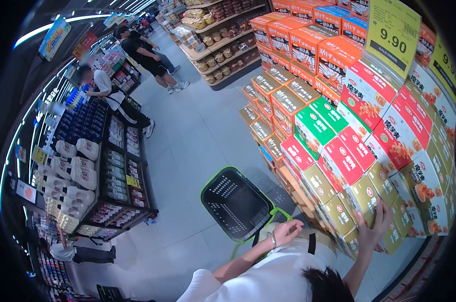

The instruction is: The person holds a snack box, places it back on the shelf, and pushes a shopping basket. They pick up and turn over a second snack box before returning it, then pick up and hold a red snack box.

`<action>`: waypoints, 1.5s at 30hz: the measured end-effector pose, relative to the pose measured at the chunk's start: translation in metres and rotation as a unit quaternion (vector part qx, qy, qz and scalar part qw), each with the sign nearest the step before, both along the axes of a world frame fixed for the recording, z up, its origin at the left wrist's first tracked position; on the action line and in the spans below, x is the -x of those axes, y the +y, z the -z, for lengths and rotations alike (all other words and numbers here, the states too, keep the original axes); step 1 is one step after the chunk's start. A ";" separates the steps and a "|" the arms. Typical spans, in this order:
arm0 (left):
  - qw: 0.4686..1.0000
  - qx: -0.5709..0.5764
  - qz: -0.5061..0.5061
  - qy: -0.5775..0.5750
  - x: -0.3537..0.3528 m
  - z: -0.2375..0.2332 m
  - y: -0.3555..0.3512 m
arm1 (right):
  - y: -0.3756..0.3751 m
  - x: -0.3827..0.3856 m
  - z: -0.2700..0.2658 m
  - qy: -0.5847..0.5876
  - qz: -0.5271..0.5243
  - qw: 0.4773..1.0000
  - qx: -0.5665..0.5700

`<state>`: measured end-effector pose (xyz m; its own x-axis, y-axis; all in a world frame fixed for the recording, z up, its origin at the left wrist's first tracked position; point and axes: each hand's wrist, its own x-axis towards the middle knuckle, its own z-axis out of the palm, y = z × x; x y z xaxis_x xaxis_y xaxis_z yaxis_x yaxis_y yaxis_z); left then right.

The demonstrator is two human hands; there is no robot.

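Observation:
My right hand [375, 224] reaches into the stacked display and spans the near end of a gold snack box [365, 197], thumb on one side and fingers on the other. More gold boxes [338, 214] surround it, with red boxes [347, 155] and green boxes [320, 121] stacked just beyond. My left hand [287, 232] is in front of my body, fingers loosely bent and apart, nothing visible in them. Close to it is the green handle [282, 215] of a black shopping basket [235, 201] with a green rim; part of the handle is hidden behind my forearm.
Orange cartons [298, 43] rise behind the display, below a yellow price sign [393, 40]. To the left stands a shelf [119, 176] bearing egg cartons [82, 171]. A person [107, 88] stands beside it, another person [142, 53] farther along the aisle. Packaged-food shelves [220, 45] stand ahead.

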<state>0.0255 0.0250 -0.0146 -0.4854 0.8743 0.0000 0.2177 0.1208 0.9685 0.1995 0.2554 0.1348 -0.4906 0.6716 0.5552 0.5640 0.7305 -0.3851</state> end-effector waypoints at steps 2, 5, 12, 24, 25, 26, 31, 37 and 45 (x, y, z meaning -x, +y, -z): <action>0.999 0.035 0.008 -0.025 -0.001 0.000 0.000 | 0.005 -0.003 0.005 -0.040 0.005 0.999 -0.029; 0.999 0.038 0.009 -0.014 -0.001 0.005 0.001 | 0.007 -0.002 0.005 -0.087 0.008 0.994 -0.065; 0.998 0.049 0.023 -0.014 0.001 0.007 -0.002 | -0.005 0.003 -0.006 -0.140 0.051 0.986 -0.077; 0.997 0.052 0.008 -0.056 0.005 -0.005 -0.017 | -0.011 0.005 -0.006 -0.158 0.044 0.979 -0.121; 0.997 0.053 0.005 -0.053 0.005 -0.007 -0.018 | -0.015 0.010 -0.011 -0.162 0.050 0.981 -0.096; 0.997 0.054 0.003 -0.050 0.005 -0.007 -0.019 | -0.017 0.014 -0.016 -0.165 0.056 0.982 -0.072; 0.997 0.057 0.009 -0.047 0.004 -0.005 -0.021 | -0.014 0.017 -0.012 -0.169 0.066 0.983 -0.037; 0.996 0.060 0.007 -0.068 0.006 -0.007 -0.024 | -0.012 0.017 -0.008 -0.141 0.046 0.989 -0.017; 0.995 0.066 0.019 -0.066 0.007 -0.021 -0.017 | -0.010 0.018 -0.006 -0.146 0.067 0.987 -0.021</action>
<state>0.0181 0.0085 0.0060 -0.4397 0.8803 -0.1784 0.0963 0.2437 0.9651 0.1820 0.2454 0.1409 -0.5427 0.7201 0.4324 0.7386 0.6543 -0.1627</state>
